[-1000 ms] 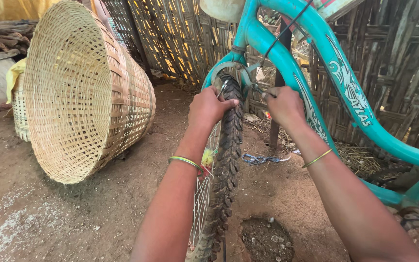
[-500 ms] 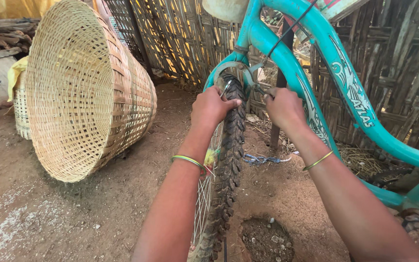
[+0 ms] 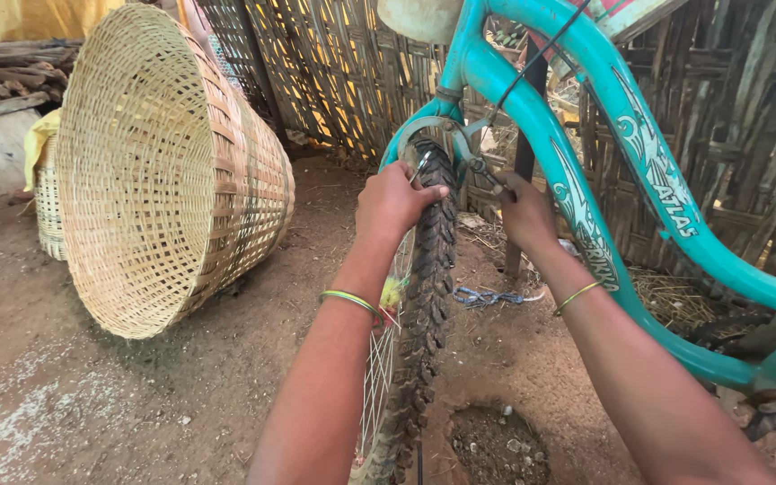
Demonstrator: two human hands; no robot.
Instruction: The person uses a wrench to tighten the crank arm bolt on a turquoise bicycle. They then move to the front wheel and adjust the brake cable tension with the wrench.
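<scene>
Since the earlier frame both hands barely shifted; view nudged a bit. Left hand [image 3: 394, 202] is curled over the top of the knobbly black bike tyre [image 3: 428, 305], fingers wrapped on the tread just under the teal fork [image 3: 424, 130]. Right hand [image 3: 524, 211] is closed at the metal brake arm [image 3: 478, 166], right of the tyre; can't tell what it pinches. Big woven bamboo basket [image 3: 168, 166] lies tipped, well left of the tyre.

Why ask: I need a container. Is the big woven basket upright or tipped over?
Tipped over: the basket lies on its side on the dirt, its open mouth facing the camera.
</scene>
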